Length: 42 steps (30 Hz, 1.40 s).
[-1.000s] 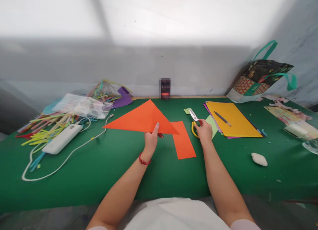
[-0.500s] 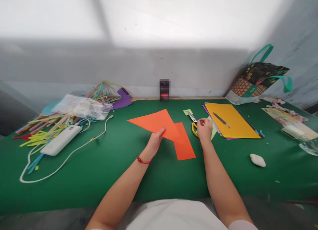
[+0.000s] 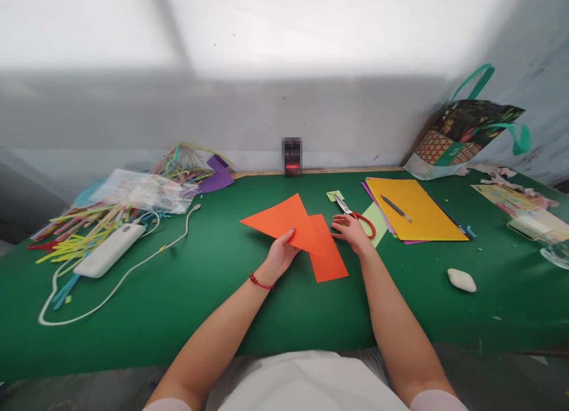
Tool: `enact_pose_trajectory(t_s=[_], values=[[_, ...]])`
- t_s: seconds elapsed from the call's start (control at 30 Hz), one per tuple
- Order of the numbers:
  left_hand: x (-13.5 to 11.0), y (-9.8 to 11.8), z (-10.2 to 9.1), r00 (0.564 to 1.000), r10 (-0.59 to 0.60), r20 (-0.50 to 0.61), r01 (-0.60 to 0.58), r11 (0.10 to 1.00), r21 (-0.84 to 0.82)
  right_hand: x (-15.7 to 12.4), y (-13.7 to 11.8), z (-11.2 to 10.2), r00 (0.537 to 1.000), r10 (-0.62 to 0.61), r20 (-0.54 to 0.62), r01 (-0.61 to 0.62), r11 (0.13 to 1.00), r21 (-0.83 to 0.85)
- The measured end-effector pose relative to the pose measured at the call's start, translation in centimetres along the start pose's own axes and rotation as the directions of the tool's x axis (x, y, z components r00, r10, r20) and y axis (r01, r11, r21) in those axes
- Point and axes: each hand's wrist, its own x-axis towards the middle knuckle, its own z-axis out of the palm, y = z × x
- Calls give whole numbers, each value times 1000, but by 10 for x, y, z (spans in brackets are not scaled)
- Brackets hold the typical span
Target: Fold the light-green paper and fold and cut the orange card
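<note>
My left hand (image 3: 283, 254) grips an orange sheet of paper (image 3: 280, 218), thumb on top and fingers beneath. The sheet has a triangular flap pointing left. A straight orange strip (image 3: 328, 254) extends from under it toward me; whether both are one piece I cannot tell. My right hand (image 3: 349, 232) is over the scissors (image 3: 367, 224), fingers slightly bent and apart, close to the strip's right edge. The scissors lie on the table with blades pointing away and one red handle loop showing; the other loop is hidden by my hand. Their tips rest by a small light-green paper piece (image 3: 332, 196).
To the right lie yellow paper sheets (image 3: 427, 215) with a pen (image 3: 396, 208) on top, a white rounded case (image 3: 461, 280) and a bag (image 3: 462, 132). At left are a white power bank (image 3: 109, 251) with its cable and a heap of coloured strips (image 3: 66, 236).
My right hand has moved left off the red handle loop, toward the orange strip. The orange triangle has shifted slightly right, still in my left hand.
</note>
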Motion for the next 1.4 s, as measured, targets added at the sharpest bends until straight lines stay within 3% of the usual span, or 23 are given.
enact_pose_trajectory(t_s=[0.1,0.2,0.3,0.37,0.4,0.47,0.57,0.63,0.67,0.73,0.8,0.87,0.93,1.07,1.4], values=[[3,0,-1,1000,19,-11,-19,1000,-3,-6,-5,2,998,33,56,-33,999,0],[4,1,0,999,49,-7,-49,999,13,-12,-7,7,977,75,197,-61,995,-75],[4,2,-1,995,101,2,-101,993,52,-11,-5,8,959,21,283,11,994,-110],[3,2,-2,989,146,3,-146,985,97,-5,-2,5,987,-80,141,85,996,-27],[3,2,-2,987,163,1,-162,978,133,-1,-1,2,992,-122,-12,123,991,50],[3,2,-3,984,180,-2,-175,957,231,8,1,-6,975,-140,-175,161,981,109],[3,3,-4,981,192,16,-185,915,359,18,1,-17,903,-96,-420,221,940,261],[3,3,-3,979,204,26,-198,896,398,20,0,-19,855,-17,-518,285,850,442],[2,3,-2,977,211,28,-204,888,411,19,-1,-19,857,21,-516,296,799,523],[0,4,-1,974,223,37,-216,871,442,17,-2,-15,912,64,-406,218,761,611],[-2,4,1,973,224,60,-225,847,482,13,-4,-9,971,72,-228,72,821,566],[-4,4,2,975,209,79,-219,822,526,7,-5,-2,997,29,-70,2,912,410],[-6,3,4,982,165,89,-186,803,566,2,-6,4,996,-91,-4,89,962,258],[-8,-3,8,989,89,115,-141,782,607,-8,-10,12,955,-278,105,264,956,124],[-3,-9,-3,983,13,182,-139,702,698,-12,-9,14,913,-395,100,402,914,-52]])
